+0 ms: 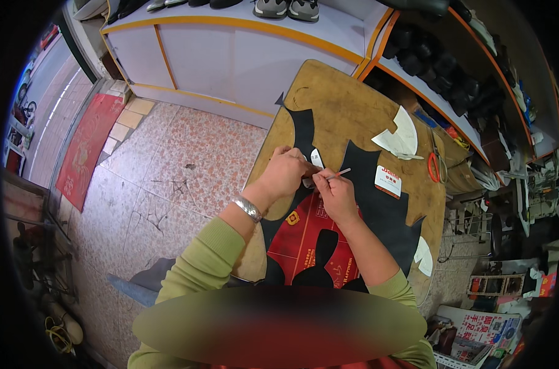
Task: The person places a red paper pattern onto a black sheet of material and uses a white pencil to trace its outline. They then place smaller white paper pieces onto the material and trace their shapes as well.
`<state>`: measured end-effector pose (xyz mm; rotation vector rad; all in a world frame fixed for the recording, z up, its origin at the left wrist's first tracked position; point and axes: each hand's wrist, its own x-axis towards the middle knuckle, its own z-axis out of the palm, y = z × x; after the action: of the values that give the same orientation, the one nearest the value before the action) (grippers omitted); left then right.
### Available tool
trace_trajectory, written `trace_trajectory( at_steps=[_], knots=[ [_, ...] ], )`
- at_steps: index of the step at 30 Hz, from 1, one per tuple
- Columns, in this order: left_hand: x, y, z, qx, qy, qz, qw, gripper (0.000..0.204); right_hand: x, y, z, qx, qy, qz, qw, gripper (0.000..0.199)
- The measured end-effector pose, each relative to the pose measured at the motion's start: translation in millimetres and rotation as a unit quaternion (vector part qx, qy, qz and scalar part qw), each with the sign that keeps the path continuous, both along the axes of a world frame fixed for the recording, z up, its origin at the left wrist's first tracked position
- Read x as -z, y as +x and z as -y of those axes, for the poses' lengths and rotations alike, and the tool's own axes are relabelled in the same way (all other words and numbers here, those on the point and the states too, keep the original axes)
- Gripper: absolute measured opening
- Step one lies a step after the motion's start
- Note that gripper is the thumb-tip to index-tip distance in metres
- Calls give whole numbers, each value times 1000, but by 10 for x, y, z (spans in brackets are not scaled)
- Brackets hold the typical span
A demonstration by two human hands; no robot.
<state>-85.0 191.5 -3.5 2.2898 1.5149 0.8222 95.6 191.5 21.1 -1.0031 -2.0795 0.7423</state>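
My left hand (pixel 285 174), a silver bracelet at its wrist, is curled with fingertips pressed on a small white card piece (pixel 316 158), which sticks out beyond them. My right hand (pixel 336 195) meets it from the right, closed around a slim pale pen (pixel 341 173). Its tip is hidden between the hands. Beneath them lies dark sheet material (pixel 378 212) with an irregular cut outline. A red sheet with gold print (pixel 293 246) lies nearer to me, and a black cut piece (pixel 327 247) rests on it.
The worn wooden table (pixel 335 92) also bears white pattern pieces (pixel 400 136), a printed card (pixel 388 181) and red-handled scissors (pixel 437 166) near its right edge. Shoe shelves (pixel 439 67) stand behind at right, a low white cabinet (pixel 211 61) ahead. A red mat (pixel 90 150) lies by the doorway.
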Motion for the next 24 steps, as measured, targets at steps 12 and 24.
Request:
trace_trajectory(
  at_steps=[12, 24],
  knots=[
    [13, -163, -208, 74, -77, -71, 992, 28, -12, -104, -54, -35, 35, -11, 999, 25],
    [-270, -88, -127, 71, -155, -20, 985, 49, -88, -27, 75, 31, -140, -132, 981, 21]
  ],
)
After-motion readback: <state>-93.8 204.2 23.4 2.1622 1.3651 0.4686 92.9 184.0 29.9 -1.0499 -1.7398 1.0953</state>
